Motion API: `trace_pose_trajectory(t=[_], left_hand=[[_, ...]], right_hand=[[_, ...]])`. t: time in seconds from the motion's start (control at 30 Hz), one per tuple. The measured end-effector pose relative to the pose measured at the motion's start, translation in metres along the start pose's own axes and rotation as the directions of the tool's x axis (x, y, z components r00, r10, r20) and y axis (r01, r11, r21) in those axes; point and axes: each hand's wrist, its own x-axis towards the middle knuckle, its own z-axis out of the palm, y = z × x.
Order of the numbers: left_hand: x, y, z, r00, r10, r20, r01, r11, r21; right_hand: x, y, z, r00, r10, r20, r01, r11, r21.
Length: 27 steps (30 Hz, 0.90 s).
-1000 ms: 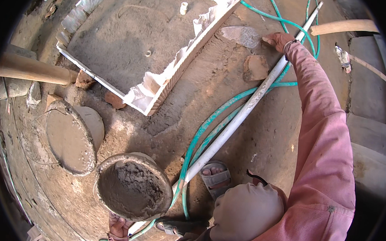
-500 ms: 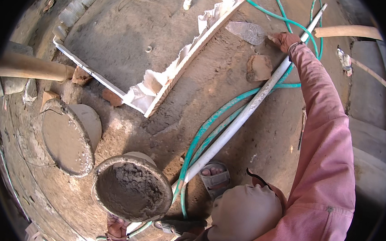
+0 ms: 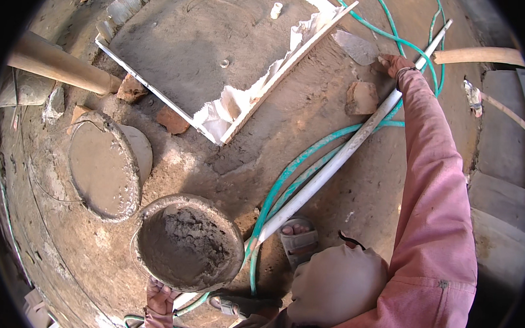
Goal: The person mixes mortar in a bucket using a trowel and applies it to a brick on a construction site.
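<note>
Left of the near end of the white pipe (image 3: pixel 333 166), the mortar bucket (image 3: pixel 187 240) is held by its rim in the left grip (image 3: pixel 160 296). The pipe is crossed by a green hose (image 3: pixel 265 208); open ground (image 3: pixel 288 118) to its left is bounded by a white frame (image 3: pixel 287 73). Beyond a brick (image 3: pixel 361 98) beside the pipe, a trowel (image 3: pixel 356 47) is held in the right grip (image 3: pixel 396 65).

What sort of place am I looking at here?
Probably a small building site: there is a bucket of what looks like wet mortar, a trowel at the right hand, and a broken brick nearby.
</note>
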Motion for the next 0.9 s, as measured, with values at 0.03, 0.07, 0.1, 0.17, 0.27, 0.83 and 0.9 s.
trace_pose_trajectory(t=[0.03,0.07,0.1,0.17,0.27,0.83,0.9], left_hand=[[0.000,0.001,0.006,1.000,-0.001,-0.018,0.001,1.000,0.002],[-0.002,0.003,0.014,0.999,-0.002,-0.035,0.002,1.000,0.005],[-0.002,0.005,0.018,0.999,-0.002,-0.047,0.003,1.000,0.005],[0.005,0.004,0.015,1.000,-0.024,0.002,0.025,1.000,-0.013],[-0.006,0.004,0.014,1.000,0.008,-0.021,-0.008,1.000,-0.025],[0.001,-0.001,-0.004,0.999,0.017,0.028,-0.016,0.999,-0.035],[-0.003,-0.002,-0.003,0.999,0.038,0.008,-0.038,0.998,-0.042]], right_hand=[[0.001,0.000,0.003,1.000,0.006,-0.004,-0.006,1.000,0.002],[0.004,-0.002,0.008,1.000,0.013,-0.008,-0.013,1.000,0.005],[0.010,-0.001,0.014,1.000,0.022,-0.015,-0.022,1.000,0.005],[0.031,0.025,0.034,0.999,-0.013,-0.052,0.011,0.999,-0.032],[-0.007,-0.047,0.009,0.999,-0.043,-0.020,0.043,0.999,-0.009],[-0.015,-0.122,0.005,0.952,0.109,0.286,-0.290,0.030,0.956],[-0.026,-0.105,0.007,0.991,0.116,0.059,-0.119,0.622,0.774]])
